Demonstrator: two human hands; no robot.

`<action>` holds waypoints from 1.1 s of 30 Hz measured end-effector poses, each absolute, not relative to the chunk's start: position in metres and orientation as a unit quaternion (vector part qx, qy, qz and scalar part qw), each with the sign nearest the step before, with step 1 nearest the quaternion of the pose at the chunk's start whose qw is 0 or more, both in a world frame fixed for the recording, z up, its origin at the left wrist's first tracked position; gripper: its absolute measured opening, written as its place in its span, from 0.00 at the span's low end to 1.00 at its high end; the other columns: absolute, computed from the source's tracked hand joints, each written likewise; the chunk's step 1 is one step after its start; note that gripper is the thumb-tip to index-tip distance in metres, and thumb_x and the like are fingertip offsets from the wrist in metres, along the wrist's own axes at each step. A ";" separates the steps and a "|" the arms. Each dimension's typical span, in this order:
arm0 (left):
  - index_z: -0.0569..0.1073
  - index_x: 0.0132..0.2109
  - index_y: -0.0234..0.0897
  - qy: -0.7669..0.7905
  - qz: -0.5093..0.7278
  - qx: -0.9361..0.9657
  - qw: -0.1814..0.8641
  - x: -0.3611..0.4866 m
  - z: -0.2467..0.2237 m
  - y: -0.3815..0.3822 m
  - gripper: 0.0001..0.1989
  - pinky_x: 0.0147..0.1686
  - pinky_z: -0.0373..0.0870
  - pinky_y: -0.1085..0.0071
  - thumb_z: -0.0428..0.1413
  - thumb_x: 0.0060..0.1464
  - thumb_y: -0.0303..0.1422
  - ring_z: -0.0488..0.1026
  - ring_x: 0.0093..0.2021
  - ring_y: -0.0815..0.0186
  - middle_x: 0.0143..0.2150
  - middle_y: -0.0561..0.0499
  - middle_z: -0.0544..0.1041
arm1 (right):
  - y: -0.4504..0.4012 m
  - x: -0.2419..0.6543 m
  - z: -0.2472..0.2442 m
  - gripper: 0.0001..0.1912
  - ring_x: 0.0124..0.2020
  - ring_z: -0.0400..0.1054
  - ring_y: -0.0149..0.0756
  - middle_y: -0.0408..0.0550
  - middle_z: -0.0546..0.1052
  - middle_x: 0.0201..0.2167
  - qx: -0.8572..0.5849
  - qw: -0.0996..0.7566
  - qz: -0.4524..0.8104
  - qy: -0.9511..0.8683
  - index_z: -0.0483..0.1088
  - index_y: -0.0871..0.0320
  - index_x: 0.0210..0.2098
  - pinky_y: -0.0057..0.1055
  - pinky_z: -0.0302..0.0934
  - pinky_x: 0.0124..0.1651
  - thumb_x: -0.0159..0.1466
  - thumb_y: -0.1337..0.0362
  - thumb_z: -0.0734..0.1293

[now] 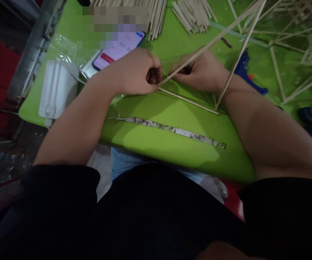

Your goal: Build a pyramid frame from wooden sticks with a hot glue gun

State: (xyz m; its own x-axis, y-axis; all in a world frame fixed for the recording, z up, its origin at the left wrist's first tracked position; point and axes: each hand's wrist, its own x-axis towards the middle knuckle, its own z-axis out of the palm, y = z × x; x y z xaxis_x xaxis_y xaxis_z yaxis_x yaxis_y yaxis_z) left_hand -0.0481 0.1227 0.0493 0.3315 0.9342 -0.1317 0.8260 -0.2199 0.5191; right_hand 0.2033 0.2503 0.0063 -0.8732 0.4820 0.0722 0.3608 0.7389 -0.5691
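A frame of thin wooden sticks [189, 101] stands on the green table, one corner of it between my hands. My left hand [142, 70] has its fingers curled, with thumb and fingertips pinched at that corner. Just to the right, my right hand [199, 70] is closed too, its thumb and forefinger pressed together beside the long slanting stick; what they hold is too small to make out. The stick passes in front of my right hand. Nearer the table's front edge lies a worn, speckled flat strip [176, 130].
A lit phone [118, 50] and a white power bank [58, 88] lie at the left of the green table [199, 159]. Bundles of sticks [193, 16] are at the back. A blue tool [244, 74] and more stick frames [277, 72] are at the right.
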 end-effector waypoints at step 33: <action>0.86 0.47 0.41 0.577 0.091 0.767 0.266 -0.042 0.050 0.125 0.14 0.49 0.79 0.56 0.64 0.56 0.39 0.79 0.40 0.59 0.46 0.45 0.88 | 0.306 0.265 0.043 0.31 0.41 0.76 0.37 0.58 0.87 0.50 -0.426 0.078 0.177 -0.884 0.82 0.58 0.70 0.49 0.77 0.57 0.68 0.75 0.80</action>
State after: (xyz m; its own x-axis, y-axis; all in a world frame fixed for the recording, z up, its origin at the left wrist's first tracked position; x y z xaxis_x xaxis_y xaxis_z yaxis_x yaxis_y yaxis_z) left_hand -0.0424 0.1248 0.0497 0.3169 0.9335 -0.1676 0.8365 -0.1918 0.5133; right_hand 0.2645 0.3063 0.0430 -0.6255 0.7802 -0.0128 0.7251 0.5751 -0.3787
